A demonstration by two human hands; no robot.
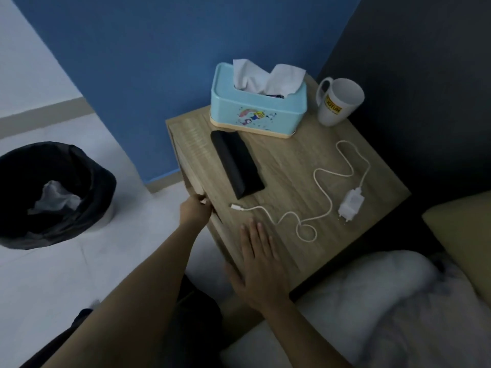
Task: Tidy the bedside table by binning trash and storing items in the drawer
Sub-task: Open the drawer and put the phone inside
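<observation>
The wooden bedside table carries a black case, a white charger with its cable, a light blue tissue box and a white mug. My left hand grips the top edge of the drawer front at the table's left side. My right hand lies flat, fingers apart, on the table's near corner, holding nothing. The black-lined bin stands on the floor at the left with crumpled white tissue inside.
A blue wall rises behind the table and a dark headboard stands to its right. A white pillow and bedding lie at the lower right. Pale floor tiles stretch between the bin and the table.
</observation>
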